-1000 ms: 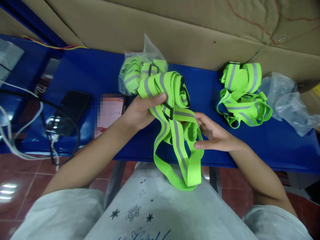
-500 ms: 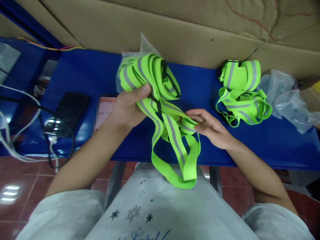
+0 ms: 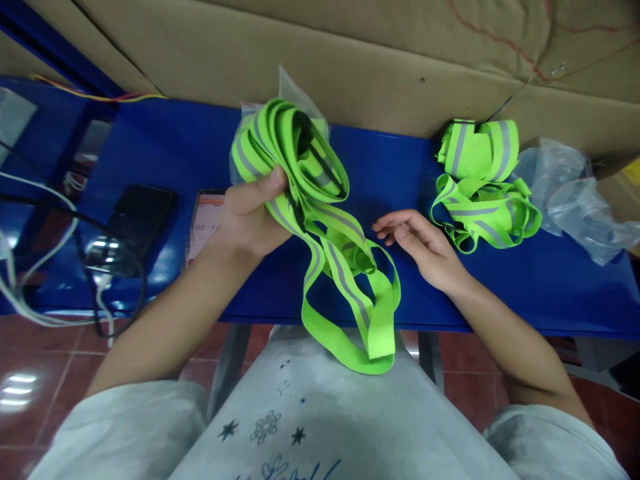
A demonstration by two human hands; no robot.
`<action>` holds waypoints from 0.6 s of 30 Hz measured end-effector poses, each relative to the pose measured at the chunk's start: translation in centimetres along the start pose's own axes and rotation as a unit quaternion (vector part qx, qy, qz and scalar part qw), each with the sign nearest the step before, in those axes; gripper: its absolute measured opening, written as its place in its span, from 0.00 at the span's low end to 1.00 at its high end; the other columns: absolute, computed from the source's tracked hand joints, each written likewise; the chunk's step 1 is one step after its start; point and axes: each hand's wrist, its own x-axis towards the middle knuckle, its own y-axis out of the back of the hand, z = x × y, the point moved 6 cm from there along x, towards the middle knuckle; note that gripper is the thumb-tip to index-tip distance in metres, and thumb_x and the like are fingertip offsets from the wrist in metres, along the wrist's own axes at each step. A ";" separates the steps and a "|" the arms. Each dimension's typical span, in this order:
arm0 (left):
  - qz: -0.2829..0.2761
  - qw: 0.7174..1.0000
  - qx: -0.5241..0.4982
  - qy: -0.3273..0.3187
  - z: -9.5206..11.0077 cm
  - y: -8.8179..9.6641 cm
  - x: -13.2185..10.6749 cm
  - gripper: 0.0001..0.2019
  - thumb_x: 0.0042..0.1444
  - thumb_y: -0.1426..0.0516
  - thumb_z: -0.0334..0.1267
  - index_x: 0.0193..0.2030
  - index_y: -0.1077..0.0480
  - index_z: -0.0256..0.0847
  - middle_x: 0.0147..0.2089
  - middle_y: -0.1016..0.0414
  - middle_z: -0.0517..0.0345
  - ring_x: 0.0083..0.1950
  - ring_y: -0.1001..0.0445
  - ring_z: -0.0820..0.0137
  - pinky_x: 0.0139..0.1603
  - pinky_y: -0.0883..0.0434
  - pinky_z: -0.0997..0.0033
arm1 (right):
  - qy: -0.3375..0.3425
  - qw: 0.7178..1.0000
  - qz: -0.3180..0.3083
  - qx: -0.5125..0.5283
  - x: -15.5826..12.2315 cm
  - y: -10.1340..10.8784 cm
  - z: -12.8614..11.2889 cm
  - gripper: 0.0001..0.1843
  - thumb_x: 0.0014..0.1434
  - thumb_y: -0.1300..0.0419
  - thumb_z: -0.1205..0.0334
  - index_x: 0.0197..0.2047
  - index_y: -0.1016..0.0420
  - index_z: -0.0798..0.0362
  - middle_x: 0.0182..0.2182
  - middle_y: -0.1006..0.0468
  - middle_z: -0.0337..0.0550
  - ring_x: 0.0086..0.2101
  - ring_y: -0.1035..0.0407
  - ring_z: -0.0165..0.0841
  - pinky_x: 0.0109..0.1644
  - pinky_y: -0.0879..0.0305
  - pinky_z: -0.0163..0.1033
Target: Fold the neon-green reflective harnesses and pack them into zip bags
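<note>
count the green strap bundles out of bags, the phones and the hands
strap bundles: 2 (held bundle, right bundle)
phones: 2 (black phone, lit phone)
hands: 2 (left hand, right hand)
total: 6

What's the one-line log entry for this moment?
left hand: grips reflective strap bundle | right hand: open, beside its hanging loops | second strap pile: lying on blue table

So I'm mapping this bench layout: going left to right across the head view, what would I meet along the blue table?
From the left: cables → black phone → lit phone → left hand → held reflective straps → right hand → loose strap pile → clear plastic bags.
</note>
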 end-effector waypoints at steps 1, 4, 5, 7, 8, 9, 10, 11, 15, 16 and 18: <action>-0.018 1.000 -0.017 -0.004 0.2 -0.2 -0.1 0.09 0.50 0.32 0.42 0.37 0.22 0.42 0.35 0.22 0.60 0.37 0.22 0.67 0.42 0.20 0.63 | -0.008 1.000 -0.001 0.003 0.1 0.0 0.2 0.13 0.72 0.40 0.51 0.53 0.25 0.49 0.50 0.20 0.43 0.49 0.24 0.30 0.57 0.26 0.38; -0.108 0.990 -0.086 -0.019 1.3 -1.3 -0.3 0.11 0.47 0.29 0.43 0.35 0.23 0.47 0.31 0.26 0.64 0.32 0.25 0.72 0.35 0.24 0.70 | -0.061 0.997 -0.034 0.035 0.2 -0.3 1.5 0.19 0.69 0.37 0.50 0.58 0.29 0.50 0.51 0.20 0.44 0.47 0.22 0.30 0.51 0.23 0.38; -0.127 0.986 -0.104 -0.017 1.7 -1.5 -0.4 0.09 0.50 0.30 0.43 0.35 0.24 0.47 0.31 0.26 0.64 0.32 0.25 0.72 0.34 0.25 0.71 | -0.092 0.993 -0.051 0.048 0.2 -0.6 2.1 0.22 0.69 0.36 0.50 0.60 0.31 0.50 0.51 0.20 0.46 0.44 0.22 0.30 0.47 0.21 0.37; -0.128 0.984 -0.126 -0.016 2.3 -1.5 -0.3 0.07 0.59 0.37 0.45 0.34 0.25 0.47 0.31 0.27 0.64 0.31 0.26 0.72 0.33 0.26 0.70 | -0.161 0.980 -0.093 0.071 -0.1 -1.5 3.2 0.26 0.69 0.38 0.49 0.64 0.35 0.51 0.53 0.21 0.47 0.37 0.23 0.28 0.37 0.22 0.35; -0.128 0.983 -0.131 -0.013 2.5 -1.4 -0.2 0.08 0.62 0.40 0.46 0.34 0.26 0.48 0.29 0.29 0.63 0.30 0.26 0.72 0.31 0.26 0.70 | -0.187 0.972 -0.119 0.080 -0.3 -2.1 3.6 0.27 0.70 0.39 0.50 0.66 0.36 0.51 0.54 0.21 0.48 0.33 0.24 0.26 0.32 0.24 0.33; -0.134 0.982 -0.136 -0.009 2.6 -1.5 -0.1 0.09 0.63 0.41 0.47 0.33 0.26 0.48 0.28 0.30 0.63 0.29 0.28 0.71 0.31 0.26 0.69 | -0.199 0.965 -0.148 0.091 -0.5 -2.7 3.8 0.28 0.70 0.39 0.50 0.68 0.37 0.51 0.54 0.22 0.48 0.31 0.26 0.24 0.30 0.26 0.31; -0.147 0.979 -0.141 -0.006 2.7 -1.6 -0.1 0.09 0.61 0.40 0.48 0.33 0.26 0.49 0.27 0.31 0.63 0.28 0.29 0.71 0.30 0.26 0.68 | -0.199 0.958 -0.179 0.107 -0.6 -3.4 3.8 0.28 0.71 0.40 0.52 0.69 0.38 0.51 0.54 0.22 0.48 0.31 0.28 0.23 0.29 0.29 0.29; -0.164 0.976 -0.145 -0.001 2.7 -1.8 0.0 0.09 0.59 0.38 0.48 0.32 0.26 0.49 0.27 0.31 0.63 0.27 0.30 0.71 0.31 0.26 0.67 | -0.187 0.950 -0.214 0.127 -0.8 -4.1 3.6 0.28 0.71 0.40 0.53 0.69 0.38 0.52 0.53 0.22 0.47 0.31 0.29 0.22 0.29 0.31 0.28; -0.203 0.970 -0.128 0.020 2.5 -2.1 0.1 0.11 0.52 0.31 0.48 0.30 0.27 0.49 0.27 0.32 0.64 0.25 0.35 0.74 0.30 0.27 0.69 | -0.155 0.910 -0.353 0.156 -2.1 -6.1 3.0 0.29 0.69 0.38 0.59 0.70 0.36 0.54 0.48 0.24 0.43 0.31 0.35 0.19 0.32 0.37 0.25; -0.194 0.975 -0.104 0.018 2.6 -1.8 0.3 0.13 0.50 0.31 0.49 0.29 0.29 0.48 0.25 0.35 0.64 0.24 0.37 0.74 0.29 0.29 0.70 | -0.166 0.898 -0.380 0.150 -2.4 -6.3 3.0 0.32 0.68 0.36 0.59 0.71 0.37 0.54 0.46 0.24 0.42 0.31 0.36 0.19 0.33 0.37 0.25; -0.127 0.990 -0.055 0.007 3.1 -0.4 0.9 0.16 0.50 0.34 0.53 0.28 0.33 0.47 0.23 0.42 0.64 0.24 0.39 0.74 0.30 0.32 0.71 | -0.192 0.878 -0.414 0.143 -3.1 -6.5 3.0 0.36 0.67 0.35 0.57 0.73 0.39 0.56 0.40 0.25 0.39 0.31 0.35 0.20 0.34 0.35 0.27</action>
